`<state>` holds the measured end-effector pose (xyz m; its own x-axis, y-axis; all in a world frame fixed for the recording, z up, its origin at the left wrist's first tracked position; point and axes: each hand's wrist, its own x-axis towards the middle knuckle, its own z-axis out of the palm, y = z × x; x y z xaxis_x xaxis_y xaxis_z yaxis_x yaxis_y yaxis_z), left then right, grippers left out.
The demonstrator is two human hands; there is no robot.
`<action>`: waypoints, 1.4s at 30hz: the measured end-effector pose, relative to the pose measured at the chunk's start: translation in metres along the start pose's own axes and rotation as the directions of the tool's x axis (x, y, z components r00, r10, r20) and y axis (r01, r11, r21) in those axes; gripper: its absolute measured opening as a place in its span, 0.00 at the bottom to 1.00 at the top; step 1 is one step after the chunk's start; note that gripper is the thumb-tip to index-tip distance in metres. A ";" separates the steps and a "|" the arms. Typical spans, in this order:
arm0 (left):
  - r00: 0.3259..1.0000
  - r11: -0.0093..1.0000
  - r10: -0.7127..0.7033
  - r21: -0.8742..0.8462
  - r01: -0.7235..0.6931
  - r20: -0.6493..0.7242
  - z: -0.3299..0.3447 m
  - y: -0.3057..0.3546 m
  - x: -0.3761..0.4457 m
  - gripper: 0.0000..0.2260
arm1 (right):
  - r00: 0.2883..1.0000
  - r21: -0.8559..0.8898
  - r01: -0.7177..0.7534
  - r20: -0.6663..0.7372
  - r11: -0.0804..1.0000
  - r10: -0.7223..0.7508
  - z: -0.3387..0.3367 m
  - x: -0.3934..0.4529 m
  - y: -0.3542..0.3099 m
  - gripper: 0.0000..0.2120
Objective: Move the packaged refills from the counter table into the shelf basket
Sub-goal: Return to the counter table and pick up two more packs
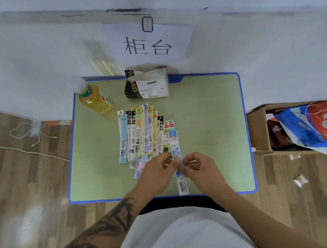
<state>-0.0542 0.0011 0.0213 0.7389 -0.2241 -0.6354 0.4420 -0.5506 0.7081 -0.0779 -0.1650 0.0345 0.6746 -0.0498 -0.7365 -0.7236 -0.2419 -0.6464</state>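
Near the front edge of the desk [206, 105], both hands are pinching 1 long refill packet [177, 154] that is lying lengthwise at the right end of the row. The left hand [158, 172] is gripping it with thumb and curled fingers, and the right hand [198, 168] is doing likewise from the other side. The remaining packaged refills [140, 135] are lying fanned and overlapping at the desk's middle. Behind them a tissue pack [146, 84] is sitting by the far edge, with a bottle of yellow drink [94, 98] standing at the back left corner. A cardboard box [259, 128] is sitting on the floor to the right.
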 end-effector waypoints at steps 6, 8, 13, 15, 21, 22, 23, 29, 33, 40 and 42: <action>0.980 0.972 -0.119 -0.222 0.082 -0.160 -0.004 -0.023 -0.008 0.14 | 0.999 -0.187 0.045 -0.002 0.981 -0.046 0.013 0.015 0.008 0.02; 0.970 0.967 -0.173 -0.218 0.134 -0.170 -0.007 -0.030 -0.007 0.14 | 0.993 -0.293 0.049 -0.086 0.955 -0.078 0.016 0.036 0.010 0.02; 0.972 0.972 -0.191 -0.168 0.167 -0.137 -0.013 -0.037 -0.006 0.14 | 0.982 -0.511 -0.080 -0.189 0.856 -0.021 0.024 0.082 0.008 0.14; 0.974 0.972 -0.191 -0.165 0.170 -0.122 -0.014 -0.038 -0.005 0.14 | 0.980 -0.563 -0.108 -0.198 0.819 -0.007 0.027 0.089 0.007 0.15; 0.981 0.971 -0.181 -0.173 0.166 -0.075 -0.010 -0.038 0.006 0.14 | 0.974 -0.560 -0.128 -0.226 0.818 -0.003 0.024 0.092 0.016 0.09; 0.982 0.972 -0.180 -0.166 0.167 -0.062 -0.009 -0.037 0.008 0.15 | 0.974 -0.528 -0.124 -0.229 0.840 0.001 0.023 0.092 0.018 0.08; 0.984 0.974 -0.174 -0.156 0.164 -0.049 -0.008 -0.036 0.009 0.15 | 0.973 -0.495 -0.119 -0.231 0.861 0.002 0.022 0.092 0.020 0.08; 0.991 0.987 -0.133 -0.089 0.134 0.016 -0.005 -0.017 0.016 0.13 | 0.962 -0.264 -0.090 -0.272 0.960 0.015 0.014 0.070 0.036 0.06; 0.994 0.995 -0.102 -0.021 0.102 0.030 0.004 0.003 0.015 0.11 | 0.953 -0.066 -0.039 -0.302 0.997 0.017 -0.006 0.042 0.045 0.07; 0.994 0.999 -0.007 0.032 0.004 0.110 0.071 0.063 -0.013 0.05 | 0.904 0.387 0.170 -0.427 0.906 0.013 -0.066 -0.051 0.073 0.06; 0.988 0.999 0.038 0.020 -0.041 0.152 0.102 0.082 -0.029 0.06 | 0.894 0.500 0.229 -0.447 0.835 0.023 -0.087 -0.085 0.089 0.06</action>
<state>-0.0907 -0.1199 0.0665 0.6690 -0.3644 -0.6478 0.4008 -0.5571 0.7273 -0.1868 -0.2665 0.0571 0.6522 -0.4832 -0.5841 -0.5228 0.2713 -0.8081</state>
